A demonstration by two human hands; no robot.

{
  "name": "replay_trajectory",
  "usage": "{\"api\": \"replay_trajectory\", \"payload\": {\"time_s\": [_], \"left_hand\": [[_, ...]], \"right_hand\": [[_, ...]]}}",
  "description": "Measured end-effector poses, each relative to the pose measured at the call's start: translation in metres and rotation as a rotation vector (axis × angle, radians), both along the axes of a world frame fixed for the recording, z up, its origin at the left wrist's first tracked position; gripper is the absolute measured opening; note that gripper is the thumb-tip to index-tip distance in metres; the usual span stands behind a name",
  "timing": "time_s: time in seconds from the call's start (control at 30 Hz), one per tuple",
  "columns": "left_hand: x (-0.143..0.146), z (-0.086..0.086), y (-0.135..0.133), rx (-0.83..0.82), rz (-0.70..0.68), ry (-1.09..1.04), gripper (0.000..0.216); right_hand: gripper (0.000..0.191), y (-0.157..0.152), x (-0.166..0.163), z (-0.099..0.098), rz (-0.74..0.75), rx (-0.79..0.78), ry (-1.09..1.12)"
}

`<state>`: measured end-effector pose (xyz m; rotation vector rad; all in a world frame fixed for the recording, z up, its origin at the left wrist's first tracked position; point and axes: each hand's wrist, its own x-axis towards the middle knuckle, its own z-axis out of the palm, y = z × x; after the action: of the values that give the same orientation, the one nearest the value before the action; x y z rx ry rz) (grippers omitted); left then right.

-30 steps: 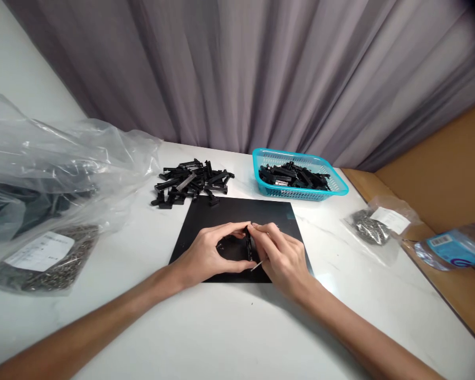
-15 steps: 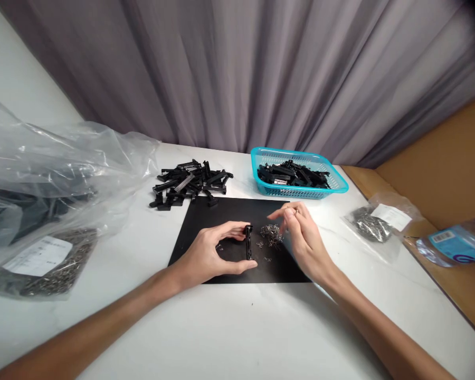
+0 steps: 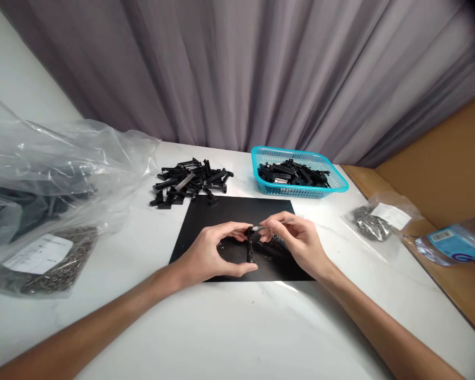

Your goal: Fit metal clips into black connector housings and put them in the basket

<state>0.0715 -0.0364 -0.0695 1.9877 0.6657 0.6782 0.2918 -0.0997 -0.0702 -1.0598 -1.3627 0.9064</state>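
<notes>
Between the thumb and fingers of my left hand (image 3: 209,252) a narrow black plastic part (image 3: 250,247) is held on end over the black mat (image 3: 217,214). My right hand (image 3: 295,240) is closed around a slim silver rod-like tool (image 3: 287,221); its pale tip touches or nearly touches the top of the part. Exactly what kind of tool it is, and whether its tip carries anything, is too small to make out. Small bent metal pieces (image 3: 276,240) lie on the mat, partly hidden behind my right hand.
Black plastic parts (image 3: 192,179) are heaped behind the mat, left of a blue basket (image 3: 301,191) holding similar ones. A bag of metal pieces (image 3: 63,269) and large clear plastic (image 3: 63,153) lie left. Another bag (image 3: 370,224) and a plastic bottle (image 3: 455,243) lie right.
My right hand has moved left and turned, bringing the slim tool to the top of the black part. The left hand keeps its hold almost in place.
</notes>
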Motion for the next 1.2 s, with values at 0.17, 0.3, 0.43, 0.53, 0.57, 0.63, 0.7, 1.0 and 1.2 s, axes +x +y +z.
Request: {"api": "replay_trajectory", "payload": {"time_s": [0.17, 0.3, 0.43, 0.53, 0.57, 0.63, 0.7, 1.0, 1.2], "left_hand": [[0.0001, -0.0003, -0.0002, 0.02, 0.018, 0.028, 0.067], [0.0002, 0.0012, -0.0001, 0.098, 0.008, 0.04, 0.064], [-0.0001, 0.0013, -0.0003, 0.133, 0.015, 0.031, 0.065], [-0.0008, 0.0006, -0.0001, 0.13, 0.013, 0.032, 0.064], [-0.0009, 0.0003, 0.0, 0.126, 0.015, 0.03, 0.064], [-0.001, -0.0001, 0.0002, 0.122, 0.02, 0.023, 0.065], [-0.0006, -0.0003, 0.0004, 0.126, 0.02, 0.021, 0.065], [0.0005, 0.001, 0.0004, 0.085, 0.006, 0.028, 0.066], [0.002, 0.0034, 0.0004, 0.094, -0.002, 0.041, 0.062]], "right_hand": [[0.027, 0.0003, -0.0014, -0.0022, 0.035, -0.009, 0.016], [0.028, 0.0, -0.0036, -0.0038, 0.054, -0.017, 0.031], [0.031, -0.0006, -0.005, -0.0055, 0.065, -0.025, 0.032], [0.031, -0.0005, -0.005, -0.0062, 0.085, -0.027, 0.043], [0.03, -0.0004, -0.005, -0.0063, 0.09, -0.026, 0.042], [0.029, -0.0002, -0.005, -0.0063, 0.095, -0.022, 0.037], [0.03, -0.0002, -0.0052, -0.0064, 0.096, -0.018, 0.029], [0.032, -0.0025, -0.0045, -0.0009, 0.082, -0.028, -0.006], [0.032, -0.0015, -0.0044, -0.0029, 0.063, -0.03, 0.005]]}}
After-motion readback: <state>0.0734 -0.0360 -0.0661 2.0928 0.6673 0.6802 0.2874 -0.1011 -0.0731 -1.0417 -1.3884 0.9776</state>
